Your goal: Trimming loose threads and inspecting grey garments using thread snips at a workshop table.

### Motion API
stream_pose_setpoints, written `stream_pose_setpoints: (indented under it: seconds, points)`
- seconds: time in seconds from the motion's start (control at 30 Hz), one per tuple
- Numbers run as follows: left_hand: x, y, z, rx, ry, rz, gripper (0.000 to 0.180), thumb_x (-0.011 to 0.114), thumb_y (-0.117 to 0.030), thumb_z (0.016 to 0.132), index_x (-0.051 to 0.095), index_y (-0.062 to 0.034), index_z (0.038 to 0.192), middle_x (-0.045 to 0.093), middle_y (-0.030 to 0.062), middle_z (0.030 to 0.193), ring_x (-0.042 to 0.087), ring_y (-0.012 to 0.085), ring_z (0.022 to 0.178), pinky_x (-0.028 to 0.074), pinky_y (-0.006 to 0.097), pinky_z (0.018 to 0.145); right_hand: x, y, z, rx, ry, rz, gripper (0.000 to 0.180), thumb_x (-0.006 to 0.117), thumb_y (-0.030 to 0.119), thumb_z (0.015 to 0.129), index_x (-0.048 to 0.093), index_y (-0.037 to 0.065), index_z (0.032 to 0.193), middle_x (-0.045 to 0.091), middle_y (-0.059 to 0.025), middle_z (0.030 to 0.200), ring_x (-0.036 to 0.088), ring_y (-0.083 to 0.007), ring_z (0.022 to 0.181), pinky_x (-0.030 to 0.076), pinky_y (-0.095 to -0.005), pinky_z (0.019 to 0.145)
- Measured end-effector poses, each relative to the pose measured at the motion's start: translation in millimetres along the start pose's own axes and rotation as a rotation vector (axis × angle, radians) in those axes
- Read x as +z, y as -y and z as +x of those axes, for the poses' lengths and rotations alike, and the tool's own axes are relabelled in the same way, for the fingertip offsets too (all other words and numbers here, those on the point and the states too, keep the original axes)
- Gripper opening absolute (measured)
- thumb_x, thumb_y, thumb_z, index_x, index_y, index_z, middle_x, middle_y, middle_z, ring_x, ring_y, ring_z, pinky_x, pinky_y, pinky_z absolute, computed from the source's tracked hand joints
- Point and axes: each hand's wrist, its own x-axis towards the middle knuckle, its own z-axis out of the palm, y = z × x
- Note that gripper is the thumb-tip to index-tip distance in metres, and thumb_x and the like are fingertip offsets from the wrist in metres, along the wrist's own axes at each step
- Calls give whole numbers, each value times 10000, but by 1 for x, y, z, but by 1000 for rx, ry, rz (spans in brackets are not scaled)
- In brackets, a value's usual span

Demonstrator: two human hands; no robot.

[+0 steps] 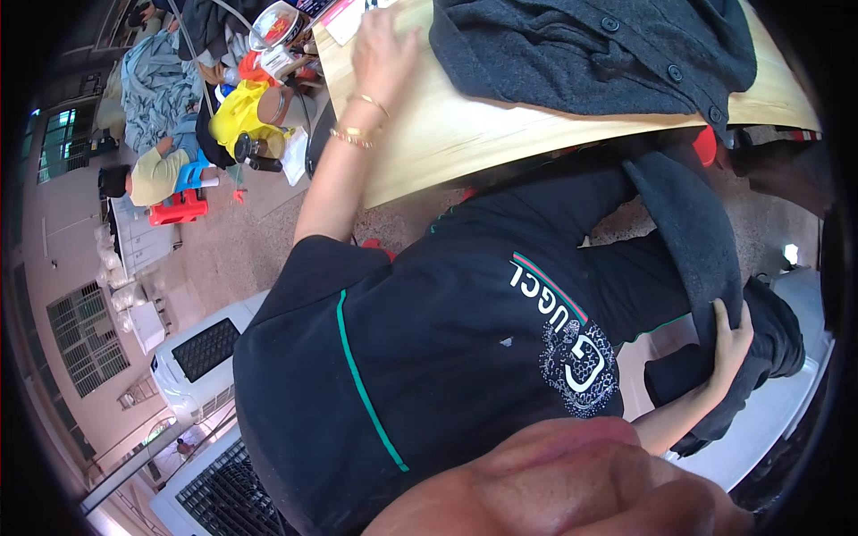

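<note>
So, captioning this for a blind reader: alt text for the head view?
The left hand rests flat on a pale wooden table where a dark grey buttoned garment lies, one part hanging off the edge. The right hand grips that hanging part.

Black short-sleeved T-shirt (429, 357), thin green stripe down shoulder, white printed emblem on chest. Gold bangles (360, 121) on left wrist. Dark trousers (626, 268).

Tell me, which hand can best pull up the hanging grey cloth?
Probably the right hand: it grips the hanging grey cloth. The left hand rests on the table, apart from it.
</note>
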Motion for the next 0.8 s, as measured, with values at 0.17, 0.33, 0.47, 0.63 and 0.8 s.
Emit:
stream_pose_setpoints:
  seconds: [0.17,0.33,0.47,0.63,0.8]
  points:
    - [16,53,18,-242,170,256,481,677,-349,856,610,-67,1240,585,182,1183,590,370,1083,495,466,903,-51,-29,-15,-68,-951,445,286,701,120,873,687,-39,1110,704,-138,1055,639,-213,972,501,-341,885]
    - [20,87,32,-376,222,33,494,755,-316,780,651,-49,1183,684,162,1030,632,325,1030,506,432,897,-77,-27,-42,-3,-1424,451,285,725,120,833,691,-47,1061,704,-164,1047,657,-244,962,521,-376,867]
    - [32,126,32,-527,253,-224,492,851,-301,684,703,-21,1060,709,59,851,672,176,722,542,314,709,-95,-47,-54,-149,-1695,123,306,745,125,814,686,-50,1059,701,-165,1050,658,-245,938,523,-370,855]
    - [26,97,35,-578,222,-491,317,823,-203,761,709,3,973,697,29,788,633,111,687,517,255,658,-75,-50,-43,-387,-1519,-78,416,775,113,800,637,-57,1154,673,-165,1133,648,-247,938,513,-331,863]
    - [13,40,33,-663,217,-1350,262,737,-95,868,646,-22,1102,699,67,971,679,157,822,537,260,696,35,105,0,-421,-686,352,326,583,12,964,586,-34,1287,627,-124,1268,587,-176,1159,450,-295,1018]
